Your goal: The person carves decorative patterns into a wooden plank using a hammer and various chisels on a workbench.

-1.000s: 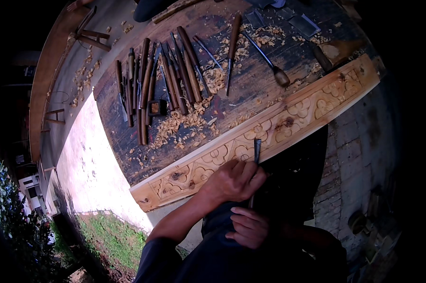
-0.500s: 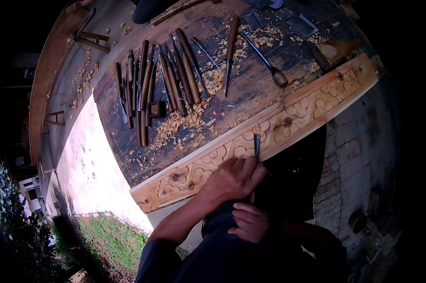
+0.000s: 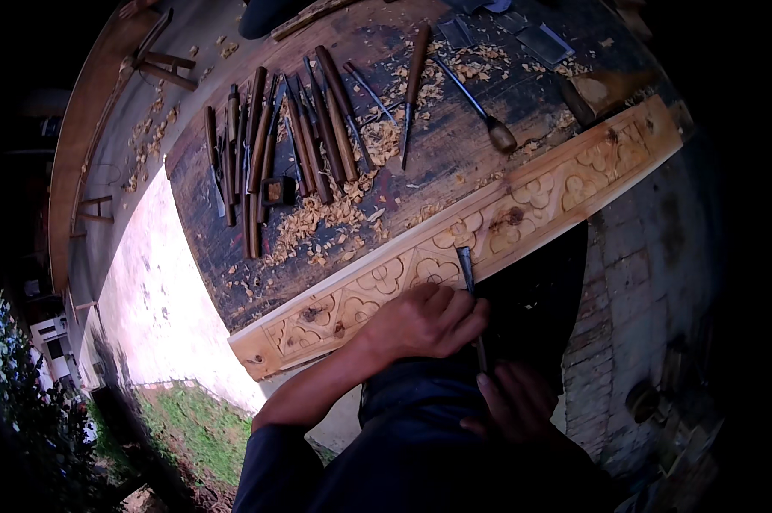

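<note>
My left hand [image 3: 428, 321] is closed around a carving chisel [image 3: 465, 267]. The flared steel blade points away from me and lies against the near edge of a long wooden board [image 3: 386, 275] carved with trefoil and leaf-like shapes. The handle runs back toward my body. At its rear end is my right hand [image 3: 523, 400], partly in shadow, with its fingers stretched out and apart; whether the palm touches the handle is hard to see. The board slants up to the right along the front of the workbench [image 3: 199, 248].
Several wood-handled carving tools [image 3: 257, 128] lie side by side on the bench, with a small dark block [image 3: 276, 191] beside them. Wood shavings [image 3: 330, 218] are scattered around. A chisel with a bulbous handle [image 3: 499, 135] rests farther right. Another person's hand [image 3: 133, 8] shows at the far left.
My right hand has shifted right and its curled fingers have opened out. The chisel has tilted slightly, its handle end swinging right, with my left hand still around it.
</note>
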The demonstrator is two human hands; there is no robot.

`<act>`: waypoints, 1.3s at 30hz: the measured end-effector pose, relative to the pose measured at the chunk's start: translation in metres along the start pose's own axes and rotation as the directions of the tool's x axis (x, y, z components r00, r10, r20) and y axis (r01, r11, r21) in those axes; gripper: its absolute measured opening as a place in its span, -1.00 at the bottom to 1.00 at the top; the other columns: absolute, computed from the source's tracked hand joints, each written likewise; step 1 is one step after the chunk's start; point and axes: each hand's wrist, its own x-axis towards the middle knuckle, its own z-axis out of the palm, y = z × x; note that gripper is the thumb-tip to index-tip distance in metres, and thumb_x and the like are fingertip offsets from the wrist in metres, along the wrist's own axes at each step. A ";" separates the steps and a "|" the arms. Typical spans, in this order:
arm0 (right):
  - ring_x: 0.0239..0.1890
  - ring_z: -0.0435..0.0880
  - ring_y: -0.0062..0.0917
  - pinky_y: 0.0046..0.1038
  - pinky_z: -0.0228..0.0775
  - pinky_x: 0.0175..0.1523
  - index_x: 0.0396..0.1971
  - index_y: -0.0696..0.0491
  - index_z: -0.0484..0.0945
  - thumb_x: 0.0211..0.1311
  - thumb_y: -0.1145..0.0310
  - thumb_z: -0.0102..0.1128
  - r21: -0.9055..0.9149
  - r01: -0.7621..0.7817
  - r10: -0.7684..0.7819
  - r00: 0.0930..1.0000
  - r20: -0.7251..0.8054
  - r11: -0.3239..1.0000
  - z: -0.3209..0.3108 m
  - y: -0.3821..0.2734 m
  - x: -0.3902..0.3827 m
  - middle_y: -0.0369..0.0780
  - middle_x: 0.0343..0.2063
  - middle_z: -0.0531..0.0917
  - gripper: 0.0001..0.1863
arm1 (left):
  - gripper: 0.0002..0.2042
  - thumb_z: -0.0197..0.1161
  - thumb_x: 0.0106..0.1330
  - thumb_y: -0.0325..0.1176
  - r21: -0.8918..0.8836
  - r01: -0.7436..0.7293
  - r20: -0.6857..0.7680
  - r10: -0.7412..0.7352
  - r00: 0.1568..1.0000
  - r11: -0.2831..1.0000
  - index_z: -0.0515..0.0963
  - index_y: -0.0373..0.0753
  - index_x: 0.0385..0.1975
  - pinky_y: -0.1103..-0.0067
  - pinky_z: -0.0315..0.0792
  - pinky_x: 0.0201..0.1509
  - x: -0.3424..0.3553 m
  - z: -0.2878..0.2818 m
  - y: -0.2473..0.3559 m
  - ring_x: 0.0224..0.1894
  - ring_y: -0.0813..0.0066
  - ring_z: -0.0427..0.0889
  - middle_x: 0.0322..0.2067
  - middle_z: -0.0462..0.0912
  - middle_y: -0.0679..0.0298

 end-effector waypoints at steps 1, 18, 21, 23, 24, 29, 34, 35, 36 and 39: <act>-0.03 0.84 -0.09 -0.11 0.79 0.03 0.22 0.13 0.71 0.60 -0.12 0.27 -0.006 0.016 -0.016 1.000 -0.001 1.000 0.003 0.000 -0.002 0.08 -0.05 0.77 -0.41 | -0.81 0.36 0.32 -0.36 0.008 -0.006 0.007 0.006 1.000 1.000 0.64 -0.20 -0.11 0.61 0.44 -0.43 -0.001 0.000 0.001 -0.48 0.58 0.57 -0.46 0.47 0.40; -0.05 0.87 -0.11 -0.17 0.80 0.01 0.17 0.21 0.72 0.61 0.13 0.16 -0.028 -0.021 0.019 0.996 -0.091 0.999 0.020 -0.003 -0.013 0.10 -0.09 0.81 -0.54 | -0.85 0.38 0.36 -0.35 0.067 -0.014 0.031 0.012 0.999 0.998 0.61 -0.13 -0.14 0.63 0.40 -0.47 0.000 0.001 0.004 -0.49 0.61 0.53 -0.48 0.37 0.43; -0.06 0.87 -0.12 -0.17 0.80 0.00 0.18 0.21 0.72 0.61 0.16 0.15 -0.022 -0.018 0.016 0.996 -0.083 1.000 0.017 -0.004 -0.009 0.10 -0.11 0.81 -0.55 | -0.85 0.38 0.35 -0.35 0.061 -0.009 0.029 0.007 1.000 0.998 0.61 -0.13 -0.14 0.63 0.41 -0.47 0.000 0.001 0.003 -0.49 0.60 0.53 -0.48 0.37 0.43; -0.06 0.87 -0.12 -0.18 0.81 -0.01 0.18 0.22 0.71 0.60 0.18 0.14 -0.029 -0.003 0.001 0.997 -0.075 1.000 0.015 -0.004 -0.007 0.10 -0.12 0.81 -0.55 | -0.83 0.35 0.36 -0.33 0.051 -0.001 0.057 -0.002 0.998 0.999 0.62 -0.16 -0.11 0.61 0.43 -0.43 0.001 -0.003 0.004 -0.46 0.58 0.57 -0.45 0.44 0.41; -0.06 0.87 -0.12 -0.19 0.81 -0.01 0.18 0.22 0.71 0.60 0.18 0.13 -0.039 -0.003 0.001 0.998 -0.070 0.999 0.014 -0.004 -0.005 0.10 -0.12 0.81 -0.56 | -0.82 0.33 0.36 -0.31 0.047 0.004 0.070 -0.007 0.998 0.999 0.63 -0.17 -0.10 0.61 0.45 -0.41 0.001 -0.004 0.005 -0.45 0.57 0.59 -0.43 0.48 0.40; -0.06 0.87 -0.14 -0.20 0.82 -0.03 0.19 0.21 0.71 0.59 0.23 0.09 -0.051 -0.004 0.002 0.999 -0.051 0.999 0.012 -0.003 -0.004 0.10 -0.12 0.81 -0.57 | -0.83 0.35 0.34 -0.34 0.043 0.019 0.074 -0.022 0.997 0.999 0.63 -0.17 -0.12 0.61 0.45 -0.42 0.001 -0.002 0.005 -0.45 0.57 0.58 -0.44 0.46 0.40; -0.07 0.87 -0.15 -0.20 0.82 -0.03 0.19 0.19 0.72 0.58 0.24 0.09 -0.083 0.012 -0.014 0.999 -0.032 0.996 0.017 0.004 0.002 0.09 -0.13 0.81 -0.57 | -0.82 0.32 0.33 -0.35 0.046 0.073 0.108 -0.078 0.991 0.996 0.64 -0.19 -0.12 0.60 0.48 -0.39 0.005 -0.003 0.004 -0.43 0.54 0.62 -0.42 0.51 0.37; -0.08 0.87 -0.15 -0.20 0.82 -0.03 0.19 0.19 0.72 0.58 0.24 0.09 -0.073 0.011 -0.013 1.000 -0.026 0.997 0.015 0.005 0.004 0.09 -0.14 0.81 -0.57 | -0.82 0.32 0.32 -0.35 0.031 0.079 0.109 -0.082 0.991 0.996 0.64 -0.19 -0.11 0.60 0.48 -0.39 0.005 -0.004 0.004 -0.43 0.54 0.62 -0.41 0.51 0.37; -0.08 0.87 -0.15 -0.20 0.81 -0.03 0.19 0.18 0.72 0.58 0.23 0.09 -0.058 -0.003 0.001 1.000 -0.029 0.998 0.013 0.004 0.004 0.08 -0.14 0.81 -0.57 | -0.81 0.32 0.32 -0.36 0.015 0.084 0.110 -0.085 0.990 0.996 0.64 -0.19 -0.11 0.60 0.49 -0.38 0.005 -0.004 0.003 -0.42 0.53 0.62 -0.41 0.51 0.36; -0.09 0.87 -0.14 -0.20 0.81 -0.03 0.19 0.17 0.72 0.57 0.22 0.11 -0.029 -0.026 0.024 0.999 -0.042 0.999 0.007 0.002 0.001 0.07 -0.15 0.81 -0.57 | -0.81 0.32 0.32 -0.35 -0.007 0.053 0.077 -0.052 0.996 0.999 0.64 -0.18 -0.11 0.60 0.48 -0.39 0.006 -0.004 0.002 -0.42 0.55 0.61 -0.42 0.50 0.38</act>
